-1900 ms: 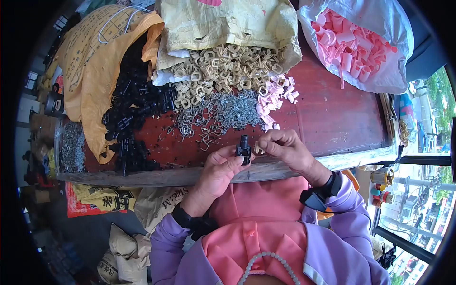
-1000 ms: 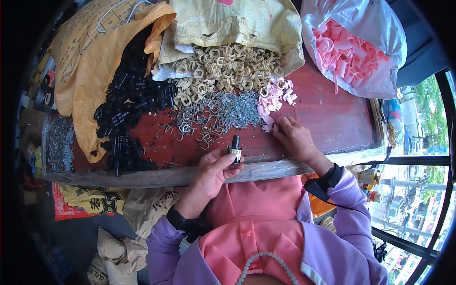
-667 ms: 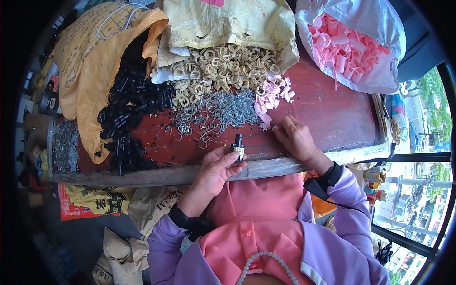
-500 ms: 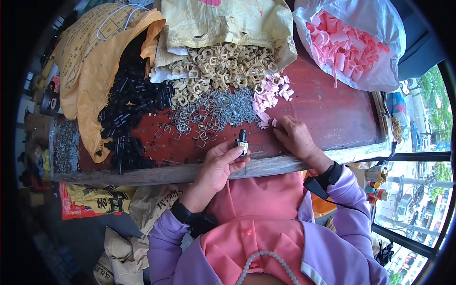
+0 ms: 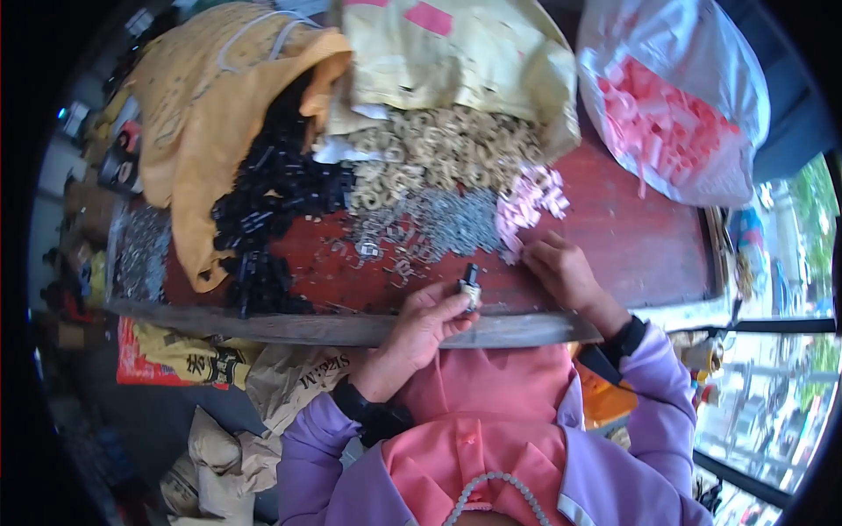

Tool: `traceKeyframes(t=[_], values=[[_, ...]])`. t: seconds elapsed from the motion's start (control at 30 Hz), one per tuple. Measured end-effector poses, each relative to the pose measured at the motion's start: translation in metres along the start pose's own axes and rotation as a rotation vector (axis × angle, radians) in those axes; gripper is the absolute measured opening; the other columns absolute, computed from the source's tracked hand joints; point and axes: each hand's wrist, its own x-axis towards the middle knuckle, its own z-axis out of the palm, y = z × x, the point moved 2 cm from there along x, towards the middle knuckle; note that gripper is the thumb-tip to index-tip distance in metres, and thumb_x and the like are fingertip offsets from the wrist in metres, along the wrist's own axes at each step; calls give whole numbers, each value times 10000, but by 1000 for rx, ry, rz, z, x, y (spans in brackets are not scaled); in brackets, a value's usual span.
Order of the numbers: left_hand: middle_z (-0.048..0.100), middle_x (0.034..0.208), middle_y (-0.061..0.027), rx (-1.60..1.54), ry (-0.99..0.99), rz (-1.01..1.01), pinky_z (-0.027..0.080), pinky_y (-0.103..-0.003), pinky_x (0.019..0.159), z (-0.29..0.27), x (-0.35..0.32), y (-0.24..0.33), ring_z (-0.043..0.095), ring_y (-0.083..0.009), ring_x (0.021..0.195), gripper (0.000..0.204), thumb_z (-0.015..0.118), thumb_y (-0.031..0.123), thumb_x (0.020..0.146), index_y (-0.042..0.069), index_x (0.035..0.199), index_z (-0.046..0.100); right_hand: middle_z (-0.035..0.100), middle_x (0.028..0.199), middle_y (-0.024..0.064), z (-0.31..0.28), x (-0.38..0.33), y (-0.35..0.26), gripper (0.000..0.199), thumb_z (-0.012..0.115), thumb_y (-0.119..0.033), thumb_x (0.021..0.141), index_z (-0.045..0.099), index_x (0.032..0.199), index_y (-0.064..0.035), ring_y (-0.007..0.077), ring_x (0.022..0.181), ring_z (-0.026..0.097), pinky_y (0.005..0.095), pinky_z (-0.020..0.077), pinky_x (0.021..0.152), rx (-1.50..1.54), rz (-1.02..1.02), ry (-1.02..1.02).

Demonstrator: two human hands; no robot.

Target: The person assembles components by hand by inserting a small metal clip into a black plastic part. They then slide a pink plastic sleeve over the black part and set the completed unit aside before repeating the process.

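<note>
Near the table's front edge, my left hand (image 5: 419, 326) is closed round a small black plastic part (image 5: 471, 275) with a cream-coloured collar on it. The black end points up and away from me. To the right, my right hand (image 5: 570, 276) has its fingers pinched together at the near end of a pile of pale pink plastic pieces (image 5: 537, 195). What lies between those fingertips, if anything, is hidden and blurred. Thin grey metal clips (image 5: 460, 221) are heaped left of the pink pieces. Cream ring-shaped pieces (image 5: 438, 149) lie just behind the clips.
Black plastic parts (image 5: 272, 188) spill from an orange woven sack (image 5: 189, 149) at the left. A pale yellow sack (image 5: 474, 66) stands behind the cream rings. At the back right, a white bag (image 5: 710, 48) holds pink curled pieces (image 5: 662, 123). A wooden edge (image 5: 517, 329) borders the red tabletop (image 5: 649, 250).
The whole view has shifted, so the table and piles appear farther right and lower, with some blur. My left hand still holds the black part; my right hand stays by the pink pieces.
</note>
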Motion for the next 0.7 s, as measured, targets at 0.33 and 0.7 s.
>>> traceKeyframes(t=[0.33, 0.7], values=[[559, 915, -2, -173, -140, 99, 461, -216, 701, 7, -4, -6, 549, -89, 768, 243, 571, 159, 786, 53, 1000, 526, 500, 583, 89, 12, -4, -77, 105, 606, -98, 719, 564, 752, -8, 201, 514, 492, 292, 376, 464, 657, 141, 6], [556, 863, 34, -113, -218, 121, 446, -193, 690, 2, 6, 2, 535, -69, 753, 259, 606, 216, 763, 87, 981, 549, 536, 659, 56, 12, 16, -80, 155, 553, -179, 803, 569, 857, -35, 126, 555, 465, 240, 391, 545, 628, 112, 67]])
